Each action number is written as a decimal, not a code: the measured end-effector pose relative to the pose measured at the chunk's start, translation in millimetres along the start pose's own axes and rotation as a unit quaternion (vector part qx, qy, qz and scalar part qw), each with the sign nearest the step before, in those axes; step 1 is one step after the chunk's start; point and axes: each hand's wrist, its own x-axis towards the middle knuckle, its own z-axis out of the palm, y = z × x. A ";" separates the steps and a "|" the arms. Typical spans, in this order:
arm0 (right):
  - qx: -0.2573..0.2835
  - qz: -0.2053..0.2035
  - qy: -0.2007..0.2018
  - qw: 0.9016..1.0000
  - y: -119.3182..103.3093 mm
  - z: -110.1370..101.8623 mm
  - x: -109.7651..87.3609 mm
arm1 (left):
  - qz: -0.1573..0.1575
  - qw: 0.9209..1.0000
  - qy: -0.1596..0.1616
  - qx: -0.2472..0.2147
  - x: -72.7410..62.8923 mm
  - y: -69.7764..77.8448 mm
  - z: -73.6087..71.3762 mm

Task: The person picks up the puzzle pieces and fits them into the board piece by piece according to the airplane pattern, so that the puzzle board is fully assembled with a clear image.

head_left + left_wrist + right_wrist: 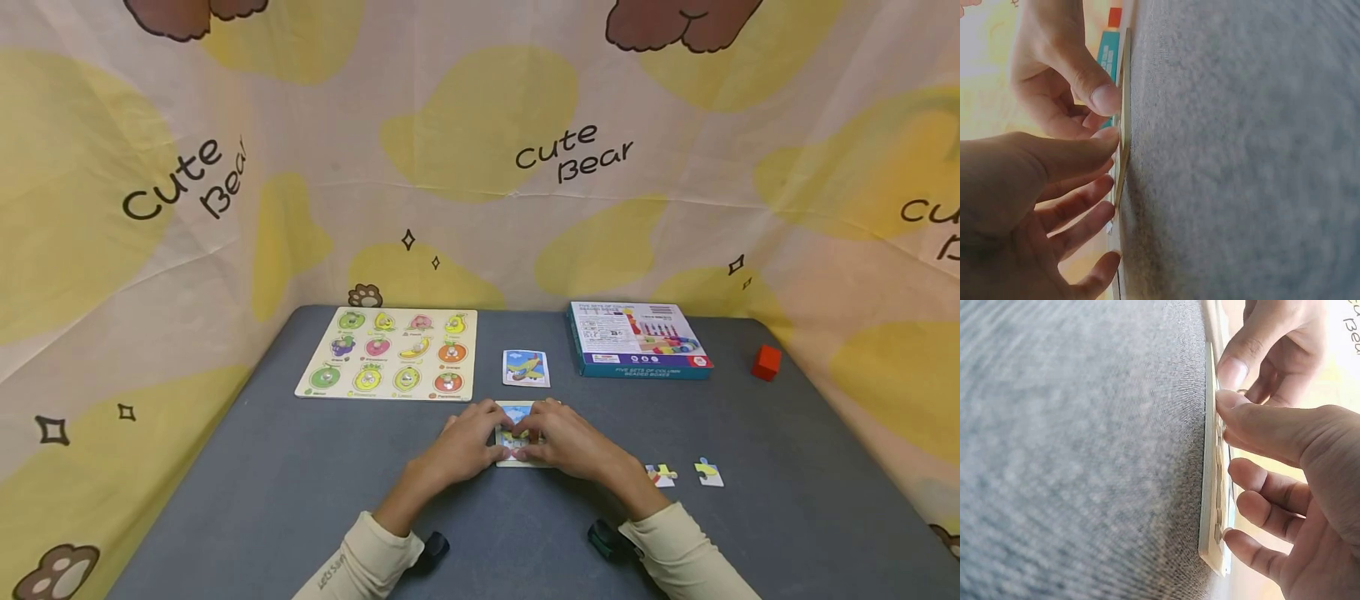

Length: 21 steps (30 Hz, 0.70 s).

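A small jigsaw puzzle board [517,464] with a light rim and a blue-and-yellow picture lies on the grey table in front of me. Both hands rest over it, thumbs toward the near edge. My left hand [471,437] covers its left side, fingers loosely bent and fingertips at the surface in the left wrist view. From the other side, my right hand [564,437] spreads over the right part; in the right wrist view its thumb [1235,402] presses near the left hand's thumb [1233,374]. Puzzle pieces in the board show between the fingers, partly hidden.
Two loose jigsaw pieces, one [662,476] beside the right forearm and another [708,472], lie at the right. Behind the hands is an airplane picture card [526,367]. A fruit board [386,354] lies back left, a teal game box [641,340] and red block [767,362] back right.
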 end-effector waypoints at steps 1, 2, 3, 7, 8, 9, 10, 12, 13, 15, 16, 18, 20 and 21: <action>0.001 0.002 0.000 1.000 -0.1 -0.1 0.1 | -0.002 1.000 0.003 0.001 0.3 0.1 0.7; 0.002 0.003 0.000 1.000 -0.3 -0.2 0.3 | -0.005 1.000 0.005 0.002 0.6 0.1 1.3; 0.004 0.004 -0.001 1.000 -0.3 -0.1 0.4 | -0.009 1.000 0.006 0.001 0.9 0.2 1.7; 0.009 0.004 -0.001 1.000 1.2 -0.7 0.4 | -0.010 1.000 0.012 -0.008 1.3 1.2 1.5; 0.010 0.005 -0.001 1.000 1.7 -1.0 0.2 | -0.009 1.000 0.012 -0.009 1.1 1.4 1.1; 0.013 0.006 -0.002 1.000 2.4 -1.8 -0.3 | -0.009 1.000 0.013 -0.011 1.0 1.6 1.0; 0.015 0.007 -0.002 1.000 3.4 -2.9 -0.8 | -0.007 1.000 0.014 -0.013 0.8 1.9 0.7; 0.018 0.011 -0.001 1.000 5.3 -6.2 -2.3 | -0.005 1.000 0.013 -0.014 0.2 2.4 -0.1; 0.019 0.015 -0.002 1.000 6.4 -8.3 -3.3 | -0.005 1.000 0.013 -0.014 -0.1 2.9 -0.3; 0.020 0.022 0.000 1.000 8.7 -13.3 -5.8 | -0.005 1.000 0.012 -0.013 -0.6 3.8 -0.9; 0.022 0.026 0.001 0.999 10.1 -15.8 -7.3 | -0.004 1.000 0.012 -0.013 -1.0 4.3 -1.5; 0.027 0.031 0.003 0.999 13.1 -20.8 -11.2 | -0.007 1.000 0.010 -0.012 -1.4 4.9 -2.5; 0.031 0.036 0.004 0.999 17.1 -25.1 -15.9 | -0.009 1.000 0.008 -0.009 -1.4 4.9 -2.7; 0.035 0.041 0.003 0.999 19.1 -27.2 -18.8 | -0.010 1.000 0.008 -0.008 -1.4 4.6 -2.8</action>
